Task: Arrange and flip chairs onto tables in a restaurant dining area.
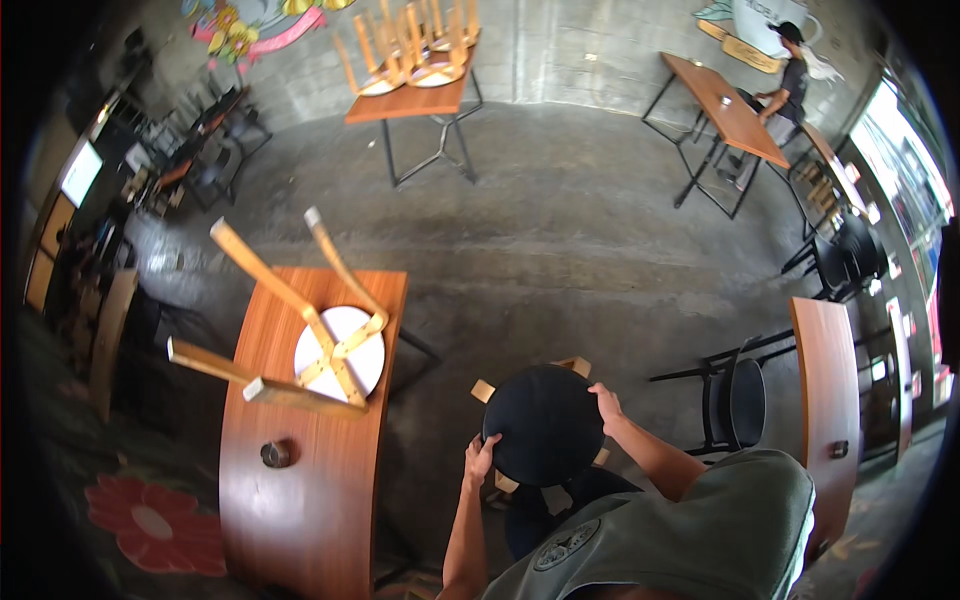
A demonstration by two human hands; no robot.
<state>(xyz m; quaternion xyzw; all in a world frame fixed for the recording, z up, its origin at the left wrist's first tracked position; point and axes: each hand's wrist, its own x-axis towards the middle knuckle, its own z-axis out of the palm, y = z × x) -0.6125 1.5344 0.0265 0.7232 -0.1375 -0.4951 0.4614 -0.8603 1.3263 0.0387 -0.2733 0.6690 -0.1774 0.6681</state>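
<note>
Before me is a round stool with a black seat (pixel 546 426) and wooden legs that poke out around its rim. My left hand (pixel 478 456) grips the near left edge of the seat, thumb on top. On the far right edge, my right hand (pixel 609 409) holds the rim. The seat faces up; whether its feet touch the floor I cannot tell. To my left, another wooden stool (pixel 341 352) rests upside down on a wooden table (pixel 315 510), its legs in the air and its white underside showing.
A small dark round container (pixel 276 453) stands on the left table. At right are a black chair (pixel 742 405) and a second wooden table (pixel 825 375). Upturned stools (pixel 420 64) crowd a far table (pixel 409 109). A person (pixel 787 86) sits by the table at far right (pixel 720 105).
</note>
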